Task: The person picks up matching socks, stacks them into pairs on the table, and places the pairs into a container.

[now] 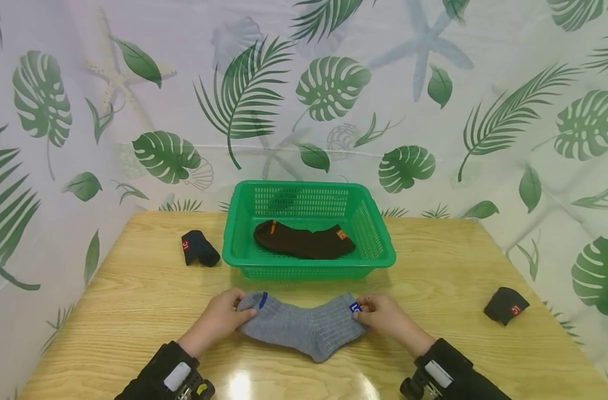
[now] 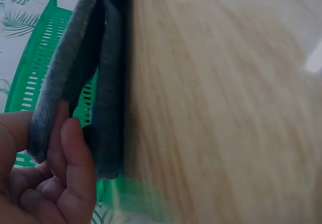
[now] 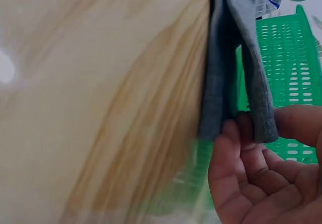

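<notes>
A pair of grey socks (image 1: 296,322) stretches between my two hands in front of the basket. At the toe end, marked by a blue stripe, my left hand (image 1: 225,314) pinches the upper grey sock (image 2: 48,93) between thumb and fingers. My right hand (image 1: 383,315) pinches the cuff beside the blue label. Both wrist views show the upper layer raised apart from a lower grey sock (image 2: 111,108), with a gap between the two. In the right wrist view the thumb and fingertips grip the edge of the upper layer (image 3: 259,83).
Behind the socks stands a green basket (image 1: 308,272) holding dark brown socks (image 1: 304,241) with orange marks. A dark folded sock bundle (image 1: 199,248) lies left of it on the wooden table (image 1: 433,261). Another dark bundle (image 1: 505,305) with a red mark lies far right. A leaf-patterned cloth (image 1: 333,150) hangs behind.
</notes>
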`<control>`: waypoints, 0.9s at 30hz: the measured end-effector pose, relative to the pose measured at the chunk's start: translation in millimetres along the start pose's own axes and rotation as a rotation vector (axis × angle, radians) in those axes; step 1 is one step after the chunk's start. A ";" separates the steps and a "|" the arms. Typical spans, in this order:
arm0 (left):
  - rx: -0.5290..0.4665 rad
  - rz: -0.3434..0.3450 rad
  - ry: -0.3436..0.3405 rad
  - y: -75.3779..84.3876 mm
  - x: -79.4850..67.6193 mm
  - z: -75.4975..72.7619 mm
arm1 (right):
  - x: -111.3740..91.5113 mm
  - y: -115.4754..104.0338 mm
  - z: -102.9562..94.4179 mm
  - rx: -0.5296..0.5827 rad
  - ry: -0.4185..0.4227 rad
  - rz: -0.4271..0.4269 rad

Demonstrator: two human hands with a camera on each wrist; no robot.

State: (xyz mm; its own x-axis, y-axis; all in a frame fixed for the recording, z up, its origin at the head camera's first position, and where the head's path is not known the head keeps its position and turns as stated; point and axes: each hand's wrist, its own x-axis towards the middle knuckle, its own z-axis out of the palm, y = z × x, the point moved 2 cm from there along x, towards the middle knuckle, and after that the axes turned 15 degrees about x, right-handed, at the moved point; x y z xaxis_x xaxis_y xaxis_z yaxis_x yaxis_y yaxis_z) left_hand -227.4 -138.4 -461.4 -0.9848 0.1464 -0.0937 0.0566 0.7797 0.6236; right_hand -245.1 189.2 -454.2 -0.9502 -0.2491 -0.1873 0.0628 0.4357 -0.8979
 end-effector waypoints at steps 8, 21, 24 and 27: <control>0.079 0.000 0.027 -3.6 6.7 4.9 | 4.5 2.0 2.1 -0.156 0.051 -0.085; -0.028 -0.080 -0.048 -2.2 11.1 9.3 | 5.5 -4.3 8.3 -0.306 0.052 -0.100; -0.020 -0.094 -0.053 -1.9 11.4 9.5 | 5.4 -3.6 8.9 -0.321 0.058 -0.095; 0.015 -0.085 -0.054 -1.8 12.2 9.7 | 6.3 -2.6 9.4 -0.333 0.058 -0.086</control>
State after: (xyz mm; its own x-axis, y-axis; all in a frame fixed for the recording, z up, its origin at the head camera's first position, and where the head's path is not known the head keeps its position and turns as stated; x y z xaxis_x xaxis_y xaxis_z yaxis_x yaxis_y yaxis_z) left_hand -237.9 -132.2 -471.2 -0.9759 0.1117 -0.1872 -0.0236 0.7996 0.6001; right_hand -248.3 178.3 -456.7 -0.9640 -0.2519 -0.0854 -0.1122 0.6762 -0.7281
